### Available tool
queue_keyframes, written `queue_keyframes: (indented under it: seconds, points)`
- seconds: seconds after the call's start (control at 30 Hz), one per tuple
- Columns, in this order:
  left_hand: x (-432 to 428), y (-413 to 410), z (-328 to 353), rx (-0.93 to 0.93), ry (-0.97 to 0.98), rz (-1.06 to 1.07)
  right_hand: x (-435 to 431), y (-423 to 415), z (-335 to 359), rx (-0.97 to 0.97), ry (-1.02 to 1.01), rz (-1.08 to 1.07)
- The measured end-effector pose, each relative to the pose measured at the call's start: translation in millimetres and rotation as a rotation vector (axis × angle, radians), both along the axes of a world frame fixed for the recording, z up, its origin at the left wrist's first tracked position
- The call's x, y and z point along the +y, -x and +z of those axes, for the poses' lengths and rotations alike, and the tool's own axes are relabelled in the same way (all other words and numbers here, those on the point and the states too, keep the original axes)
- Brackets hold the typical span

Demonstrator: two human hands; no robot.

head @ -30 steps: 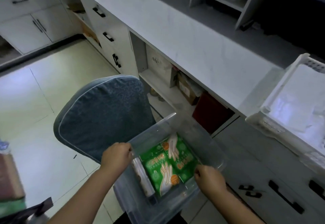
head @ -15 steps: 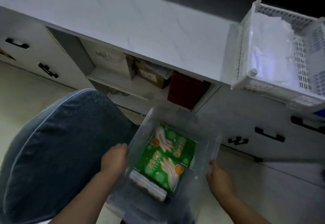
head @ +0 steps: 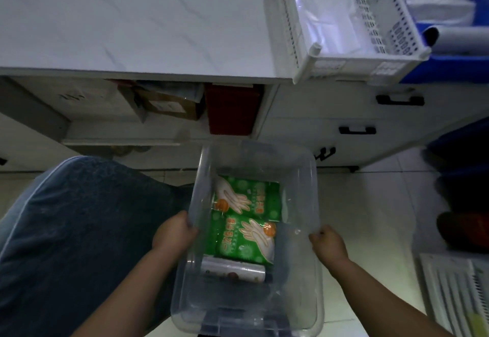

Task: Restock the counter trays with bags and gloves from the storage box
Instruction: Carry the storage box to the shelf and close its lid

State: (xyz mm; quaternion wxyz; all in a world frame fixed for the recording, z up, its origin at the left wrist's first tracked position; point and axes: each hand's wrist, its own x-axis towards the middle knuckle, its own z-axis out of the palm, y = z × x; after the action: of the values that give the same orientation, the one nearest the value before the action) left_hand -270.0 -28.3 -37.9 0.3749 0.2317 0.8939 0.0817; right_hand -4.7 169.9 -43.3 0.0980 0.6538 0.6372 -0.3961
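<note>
I hold a clear plastic storage box in front of me, below the counter edge. My left hand grips its left rim and my right hand grips its right rim. Inside lie two green glove packs, one partly over the other, and a roll of bags nearer to me. On the counter at the upper right stands a white slotted tray with clear plastic bags in it. A blue tray with white contents sits just right of it.
A blue-grey cushioned chair fills the lower left, touching the box's left side. Under the white marble counter are an open shelf with a cardboard box and a red box, then drawers with black handles. A white rack lies at the lower right.
The view has swung right and down along the counter, so the white tray now sits at the upper right and the blue tray shows. Both hands still grip the box, now squarer to the counter.
</note>
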Motion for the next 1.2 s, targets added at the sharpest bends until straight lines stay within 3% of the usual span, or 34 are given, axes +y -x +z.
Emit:
queue_keyframes:
  seconds: [0.23,0.5,0.9,1.2]
  points:
    - [52.6,-50.2,27.8,-0.022,-0.005,-0.192,10.3,-84.5,33.8,0.009,-0.035,-0.158]
    - [135.8,-164.4,59.3,0.017,-0.067,-0.466,27.2,-225.7,63.4,0.05,-0.15,-0.378]
    - [277.0,-372.0,114.7,0.172,-0.199,-0.651,122.9,-439.4,89.1,0.147,-0.404,-0.452]
    - [387.0,-449.0,142.1,0.146,-0.336,-0.678,212.4,-513.6,127.8,0.2,-0.562,-0.613]
